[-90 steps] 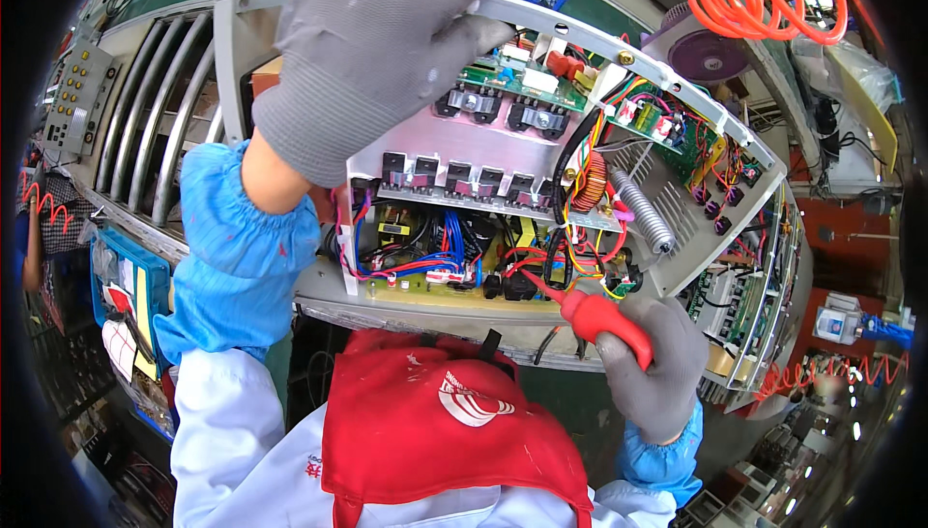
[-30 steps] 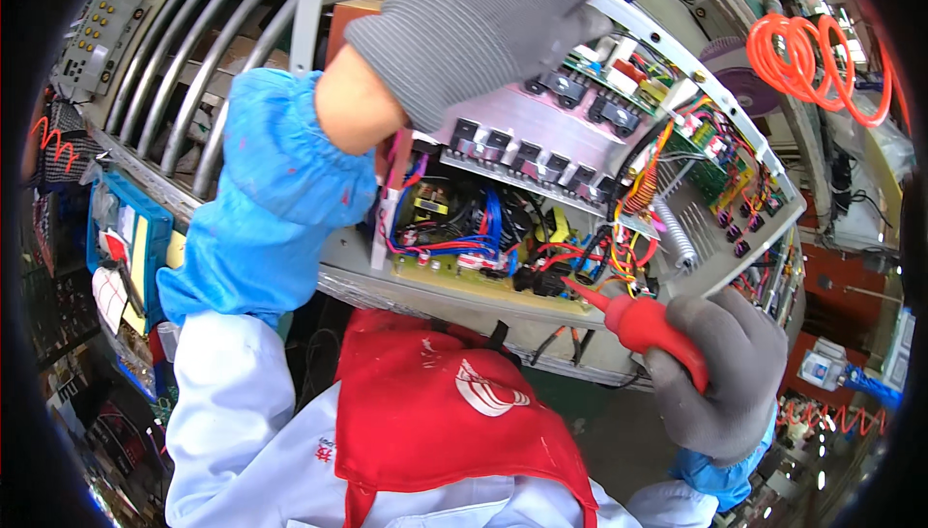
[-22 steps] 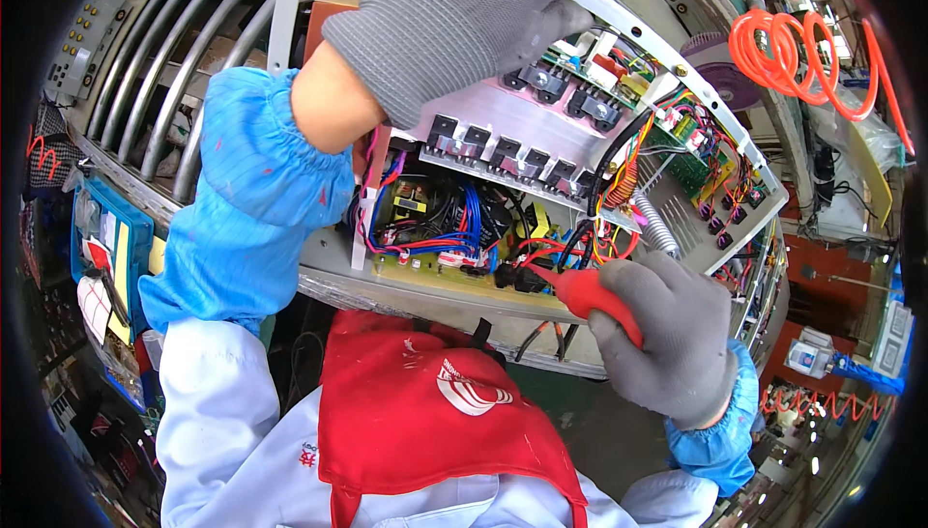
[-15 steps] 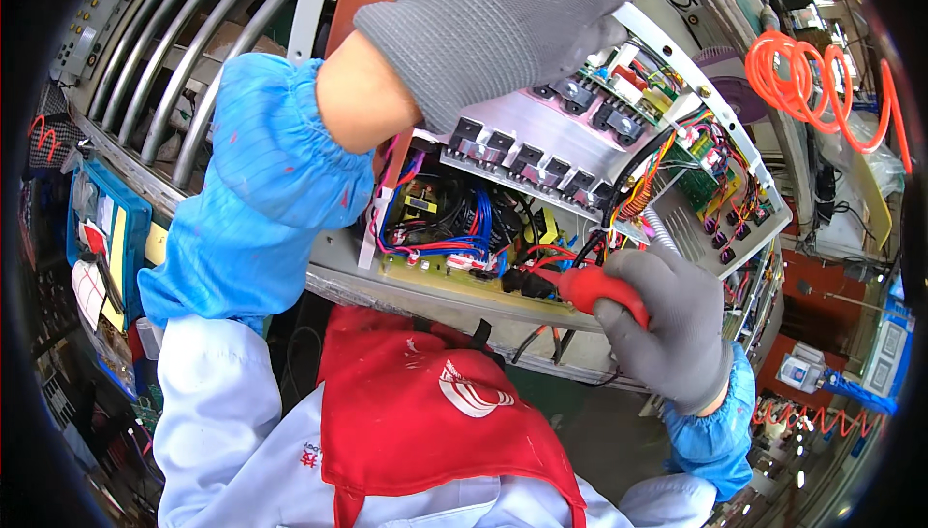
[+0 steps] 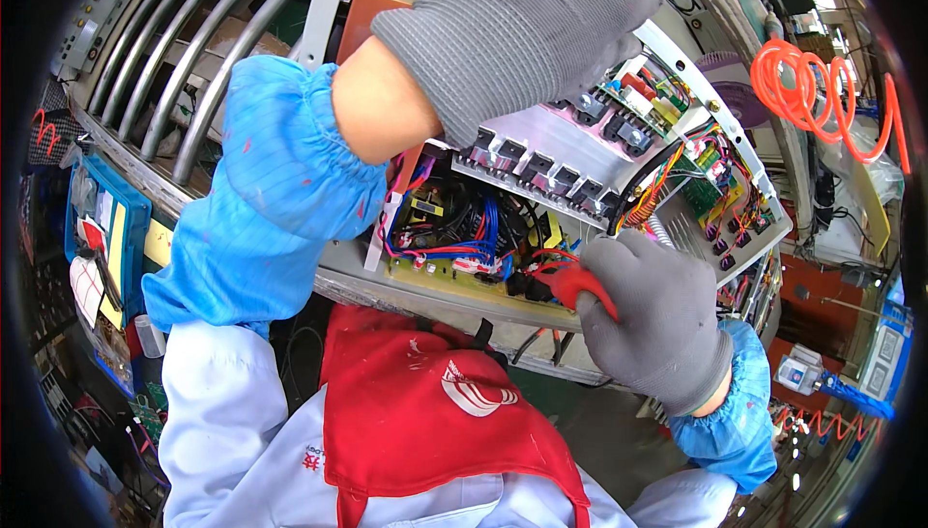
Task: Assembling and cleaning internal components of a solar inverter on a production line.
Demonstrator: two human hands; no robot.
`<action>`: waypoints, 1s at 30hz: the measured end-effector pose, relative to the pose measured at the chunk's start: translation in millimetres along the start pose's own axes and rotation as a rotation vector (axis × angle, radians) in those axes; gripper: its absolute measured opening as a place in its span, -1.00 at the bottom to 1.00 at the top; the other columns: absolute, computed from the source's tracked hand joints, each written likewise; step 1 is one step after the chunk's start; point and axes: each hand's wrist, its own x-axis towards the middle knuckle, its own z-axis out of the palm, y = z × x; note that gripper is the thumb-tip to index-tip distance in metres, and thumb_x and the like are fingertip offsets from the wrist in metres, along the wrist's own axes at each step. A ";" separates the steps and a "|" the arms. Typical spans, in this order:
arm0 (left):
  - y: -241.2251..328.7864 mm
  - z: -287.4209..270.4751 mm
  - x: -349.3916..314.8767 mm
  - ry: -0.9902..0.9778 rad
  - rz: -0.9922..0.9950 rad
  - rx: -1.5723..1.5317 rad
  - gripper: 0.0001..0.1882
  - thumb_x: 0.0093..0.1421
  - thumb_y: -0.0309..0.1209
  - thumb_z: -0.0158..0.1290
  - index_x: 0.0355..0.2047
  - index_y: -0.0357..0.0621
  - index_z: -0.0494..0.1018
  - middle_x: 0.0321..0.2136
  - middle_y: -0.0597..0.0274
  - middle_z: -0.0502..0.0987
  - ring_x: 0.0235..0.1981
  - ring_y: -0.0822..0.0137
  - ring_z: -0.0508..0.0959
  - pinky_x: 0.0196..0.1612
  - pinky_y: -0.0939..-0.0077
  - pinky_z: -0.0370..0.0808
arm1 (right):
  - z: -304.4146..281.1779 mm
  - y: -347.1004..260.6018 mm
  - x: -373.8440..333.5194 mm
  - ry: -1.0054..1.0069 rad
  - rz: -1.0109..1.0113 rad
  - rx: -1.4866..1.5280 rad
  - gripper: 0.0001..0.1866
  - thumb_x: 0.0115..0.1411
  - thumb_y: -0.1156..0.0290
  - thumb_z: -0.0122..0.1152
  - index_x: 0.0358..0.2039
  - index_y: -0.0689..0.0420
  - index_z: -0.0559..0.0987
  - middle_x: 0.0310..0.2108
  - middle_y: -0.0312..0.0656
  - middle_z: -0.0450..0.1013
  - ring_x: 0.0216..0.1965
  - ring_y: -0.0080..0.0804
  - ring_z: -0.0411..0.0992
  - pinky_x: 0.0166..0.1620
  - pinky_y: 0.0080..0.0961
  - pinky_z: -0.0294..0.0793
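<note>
An opened electronics chassis (image 5: 764,175) lies before me, packed with circuit boards and coloured wires. My left hand (image 5: 532,30), in a grey glove, reaches over its upper part. The fingers there look curled; what they hold is hidden beneath the hand. My right hand (image 5: 662,320), also gloved, is closed around a red-handled tool (image 5: 583,288) with curved grips like those of pliers. The tool points at red and black wires along the near edge of the yellowish circuit board (image 5: 449,282); its tip cannot be made out. Between the hands runs a metal heat sink (image 5: 580,151) with black components.
Curved metal bars (image 5: 208,93) stand at the left, above a blue tray (image 5: 135,209) holding papers and small items. A coiled orange air hose (image 5: 807,88) hangs at the upper right. Below the chassis runs the worn bench edge (image 5: 445,303).
My right hand has shifted slightly up and left, with its back turned more toward view. The tool sits closer to the wires. My left hand and the chassis appear slightly further right in view.
</note>
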 end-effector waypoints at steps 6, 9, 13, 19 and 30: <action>1.0 1.3 0.7 -0.018 -0.005 0.006 -0.85 0.08 -0.31 0.15 -0.35 -0.04 0.56 -0.41 0.24 0.56 -0.28 0.20 0.60 -0.12 0.23 0.44 | 2.9 3.4 -2.5 0.034 0.057 0.021 -0.76 -0.10 0.46 0.26 -0.33 0.12 0.54 -0.49 -0.10 0.43 -0.47 -0.01 0.47 -0.42 -0.21 0.46; -0.1 4.3 1.0 -0.028 -0.015 0.012 -0.80 0.07 -0.31 0.16 -0.28 -0.02 0.59 -0.41 0.25 0.57 -0.28 0.21 0.59 -0.12 0.22 0.44 | 4.3 5.6 -6.5 0.016 0.092 0.043 -0.80 -0.07 0.40 0.23 -0.42 0.13 0.44 -0.51 -0.10 0.37 -0.45 -0.06 0.45 -0.41 -0.17 0.41; -1.8 10.4 0.4 0.044 0.020 0.041 -0.74 0.06 -0.32 0.15 -0.21 0.01 0.61 -0.41 0.27 0.57 -0.30 0.22 0.59 -0.14 0.26 0.45 | 5.8 7.0 -13.1 0.053 0.085 0.048 -0.80 -0.05 0.39 0.23 -0.41 0.13 0.45 -0.51 -0.10 0.36 -0.45 -0.07 0.45 -0.41 -0.17 0.41; -2.5 11.8 -1.5 0.078 0.049 0.100 -0.76 0.04 -0.31 0.16 -0.25 0.02 0.61 -0.45 0.27 0.54 -0.33 0.22 0.57 -0.19 0.26 0.45 | 1.1 9.0 -22.8 0.130 0.126 0.038 -0.80 -0.04 0.40 0.24 -0.39 0.12 0.46 -0.47 -0.09 0.38 -0.46 -0.05 0.45 -0.43 -0.17 0.42; 1.0 7.1 -2.0 0.019 0.025 0.027 -0.76 0.05 -0.30 0.17 -0.25 -0.02 0.59 -0.44 0.27 0.52 -0.30 0.20 0.55 -0.21 0.23 0.42 | 6.5 19.2 -18.2 0.148 0.042 0.115 -0.83 -0.08 0.45 0.20 -0.44 0.13 0.44 -0.52 -0.11 0.38 -0.48 -0.02 0.44 -0.43 -0.15 0.41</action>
